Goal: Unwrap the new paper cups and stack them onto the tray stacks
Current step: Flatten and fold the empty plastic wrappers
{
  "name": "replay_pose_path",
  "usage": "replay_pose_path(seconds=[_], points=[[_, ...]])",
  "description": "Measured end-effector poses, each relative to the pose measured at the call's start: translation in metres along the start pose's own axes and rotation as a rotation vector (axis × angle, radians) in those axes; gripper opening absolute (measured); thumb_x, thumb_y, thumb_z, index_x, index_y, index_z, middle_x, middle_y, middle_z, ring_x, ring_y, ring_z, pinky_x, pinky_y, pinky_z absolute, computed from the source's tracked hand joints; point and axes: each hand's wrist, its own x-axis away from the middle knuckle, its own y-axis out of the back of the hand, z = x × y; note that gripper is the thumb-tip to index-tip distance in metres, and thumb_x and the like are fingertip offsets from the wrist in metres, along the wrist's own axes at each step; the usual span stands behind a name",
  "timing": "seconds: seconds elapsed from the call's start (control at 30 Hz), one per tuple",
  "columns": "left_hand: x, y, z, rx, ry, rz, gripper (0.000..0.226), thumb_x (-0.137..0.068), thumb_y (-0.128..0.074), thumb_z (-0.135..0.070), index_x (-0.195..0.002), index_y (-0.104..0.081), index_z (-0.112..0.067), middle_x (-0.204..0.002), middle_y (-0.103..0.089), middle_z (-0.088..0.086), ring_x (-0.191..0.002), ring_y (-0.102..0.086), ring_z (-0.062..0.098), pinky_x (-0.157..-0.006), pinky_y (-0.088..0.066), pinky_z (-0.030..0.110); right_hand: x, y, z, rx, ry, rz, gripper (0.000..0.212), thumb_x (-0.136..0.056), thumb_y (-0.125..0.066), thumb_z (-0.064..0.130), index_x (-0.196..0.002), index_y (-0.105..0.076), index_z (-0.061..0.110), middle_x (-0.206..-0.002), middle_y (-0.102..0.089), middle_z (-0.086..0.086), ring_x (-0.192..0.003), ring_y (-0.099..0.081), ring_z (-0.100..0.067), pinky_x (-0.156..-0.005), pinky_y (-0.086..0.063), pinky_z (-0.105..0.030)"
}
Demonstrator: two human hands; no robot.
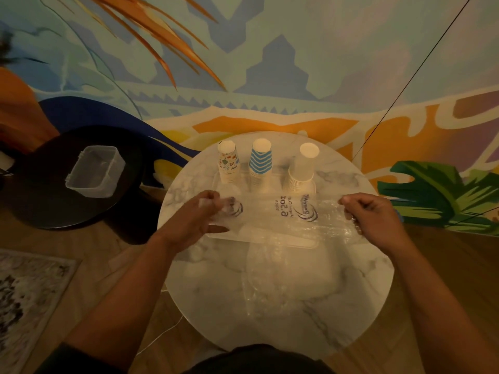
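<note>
Both hands are up over the round marble table (351,279), holding a clear plastic wrapper (283,214) stretched flat between them.

Left hand (197,220): fingers curled, thumb and fingertips pinching the bunched left end of the wrapper. Plastic is crumpled against the fingers there.

Right hand (375,214): fingers curled in tight, gripping the right end of the wrapper. The edge runs down along the knuckles.

The wrapper spans hand to hand, taut along the top and slack lower down, where it drapes toward the table. Blue print and a swirl logo show through it, reading upside down and mirrored. Can't tell whether any cups remain inside; it looks flat.

Cups: three upside-down stacks on a clear tray (305,242) at the far side of the table, just behind the wrapper. Left stack is patterned cups (228,164), middle is blue zigzag cups (260,164), right is plain white cups (302,171). Neither hand touches any stack.

Off to the left: a clear plastic tub (94,171) sits on a dark round side table (48,211).
</note>
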Motion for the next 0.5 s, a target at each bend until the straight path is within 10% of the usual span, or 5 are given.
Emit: replay_pose_path(seconds=[0.1,0.23,0.5], points=[[-0.007,-0.028,0.013,-0.006,-0.005,0.028,0.072,-0.07,-0.09,-0.016,-0.128,-0.047,-0.014,-0.119,-0.07,0.014,-0.102,-0.071,0.035,-0.084,-0.06,0.051,0.002,-0.019,0.007,-0.05,0.005,-0.022,0.016,-0.098,-0.064,0.024,-0.089,-0.077,0.022,-0.064,-0.062,-0.001,-0.047,-0.046,-0.006,-0.043,-0.039,-0.019],[-0.01,-0.037,0.011,-0.256,-0.04,0.022,0.054,-0.078,-0.079,0.005,-0.124,-0.057,-0.013,-0.092,-0.073,0.003,-0.076,-0.068,0.018,-0.061,-0.055,0.027,0.0,-0.019,0.011,-0.019,0.02,-0.046,0.014,-0.097,-0.066,0.026,-0.088,-0.077,0.026,-0.065,-0.064,0.001,-0.05,-0.048,-0.006,-0.046,-0.042,-0.02],[0.002,0.011,-0.023,-0.347,0.059,0.004,0.026,-0.09,-0.058,0.016,-0.111,-0.063,0.002,-0.087,-0.065,0.014,-0.07,-0.053,0.018,-0.06,-0.042,0.025,-0.01,0.015,0.014,0.064,0.016,-0.098,0.014,-0.098,-0.065,0.023,-0.092,-0.075,0.015,-0.066,-0.055,-0.005,-0.041,-0.04,-0.001,-0.039,-0.036,-0.018]])
